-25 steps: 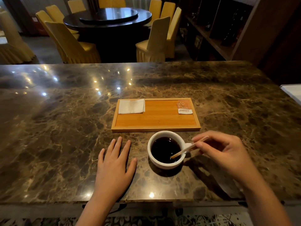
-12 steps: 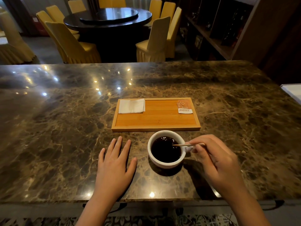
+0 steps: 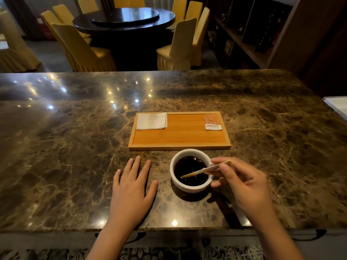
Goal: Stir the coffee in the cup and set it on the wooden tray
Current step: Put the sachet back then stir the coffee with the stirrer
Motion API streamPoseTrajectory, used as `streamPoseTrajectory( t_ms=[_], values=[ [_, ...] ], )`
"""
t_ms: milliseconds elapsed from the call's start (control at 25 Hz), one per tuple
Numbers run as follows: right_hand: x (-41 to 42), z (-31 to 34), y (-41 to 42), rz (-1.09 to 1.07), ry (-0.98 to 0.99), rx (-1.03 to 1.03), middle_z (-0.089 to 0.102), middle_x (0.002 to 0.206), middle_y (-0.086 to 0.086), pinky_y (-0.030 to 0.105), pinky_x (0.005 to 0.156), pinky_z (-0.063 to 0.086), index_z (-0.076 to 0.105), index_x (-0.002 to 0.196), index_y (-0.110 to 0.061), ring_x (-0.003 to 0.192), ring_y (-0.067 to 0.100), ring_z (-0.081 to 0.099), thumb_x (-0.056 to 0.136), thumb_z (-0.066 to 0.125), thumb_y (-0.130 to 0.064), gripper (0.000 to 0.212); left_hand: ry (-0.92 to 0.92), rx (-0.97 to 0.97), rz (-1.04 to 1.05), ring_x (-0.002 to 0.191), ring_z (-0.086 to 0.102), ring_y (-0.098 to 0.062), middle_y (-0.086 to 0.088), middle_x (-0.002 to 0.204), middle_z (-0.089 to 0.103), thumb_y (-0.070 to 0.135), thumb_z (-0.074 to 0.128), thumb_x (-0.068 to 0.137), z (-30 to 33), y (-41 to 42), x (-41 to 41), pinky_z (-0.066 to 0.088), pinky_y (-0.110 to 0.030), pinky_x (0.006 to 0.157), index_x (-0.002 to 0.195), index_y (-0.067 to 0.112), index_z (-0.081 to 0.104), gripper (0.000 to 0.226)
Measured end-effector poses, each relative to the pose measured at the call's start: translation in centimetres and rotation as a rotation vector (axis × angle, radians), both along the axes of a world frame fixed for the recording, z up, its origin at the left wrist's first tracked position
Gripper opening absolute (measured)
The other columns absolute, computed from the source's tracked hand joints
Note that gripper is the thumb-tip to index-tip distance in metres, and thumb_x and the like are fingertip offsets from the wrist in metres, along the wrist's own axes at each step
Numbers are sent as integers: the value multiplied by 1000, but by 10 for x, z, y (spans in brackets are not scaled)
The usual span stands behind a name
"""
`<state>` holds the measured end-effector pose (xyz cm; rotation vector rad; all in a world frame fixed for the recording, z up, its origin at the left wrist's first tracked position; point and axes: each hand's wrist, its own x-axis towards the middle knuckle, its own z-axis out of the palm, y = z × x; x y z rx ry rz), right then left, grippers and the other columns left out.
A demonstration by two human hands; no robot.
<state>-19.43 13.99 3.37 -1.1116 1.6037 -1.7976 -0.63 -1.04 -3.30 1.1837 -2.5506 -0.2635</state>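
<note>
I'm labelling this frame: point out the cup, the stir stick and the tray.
cup (image 3: 189, 188): head view, near outer wall.
stir stick (image 3: 199, 172): head view, mid-shaft over the coffee.
tray (image 3: 179, 147): head view, near rim.

glossy brown marble counter (image 3: 75, 147) with light glints, matt slatted wooden tray (image 3: 180, 136), smooth white glazed ceramic cup (image 3: 189, 187), thin wooden stirrer (image 3: 206, 168), soft white paper napkin (image 3: 151, 121), printed paper sachet (image 3: 212, 121)

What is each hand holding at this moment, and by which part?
The right hand pinches the wooden stirrer near its upper end, tip in the cup. The left hand lies flat on the table, holding nothing.
</note>
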Motion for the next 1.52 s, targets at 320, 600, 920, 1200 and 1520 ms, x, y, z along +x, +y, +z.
streamPoseTrajectory(
  t_ms=[320, 600, 920, 1200, 1520],
  values=[
    [1, -4, 0, -91, 643, 14, 65, 91, -2, 14, 75, 47, 67, 97, -11, 88, 2, 60, 91, 44, -21, 26, -3, 4, 5, 135, 6, -15, -5, 148, 20, 55, 20, 84, 0, 0, 1, 8, -47, 108, 138, 26, 27, 62],
    [-1, 3, 2, -132, 466, 38, 63, 77, -7, 23, 58, 52, 63, 85, -17, 71, 11, 63, 89, 42, -25, 23, -7, 6, 5, 135, 4, -14, -4, 148, 19, 56, 19, 84, 1, 0, 0, 6, -46, 108, 139, 26, 26, 63],
    [5, -9, -1, -67, 275, -30, 71, 93, -7, 26, 68, 58, 71, 97, -20, 76, 14, 68, 91, 50, -33, 25, -8, 9, 4, 135, 4, -14, -4, 148, 19, 56, 19, 83, -1, -1, 0, 6, -46, 108, 139, 26, 26, 63],
    [4, -1, 5, -99, 771, 16, 63, 92, 2, 7, 78, 42, 65, 94, -5, 89, 1, 55, 91, 42, -17, 27, 1, 2, 2, 134, 5, -15, -5, 147, 20, 55, 20, 84, 0, -1, 0, 9, -48, 108, 138, 26, 27, 62],
    [2, 5, 6, -111, 149, 4, 70, 81, 0, 25, 51, 57, 68, 85, -26, 65, 17, 68, 83, 51, -39, 21, -9, 6, 6, 134, 4, -15, -4, 148, 19, 56, 18, 83, -1, -1, 0, 8, -48, 108, 139, 26, 26, 63]
  ],
)
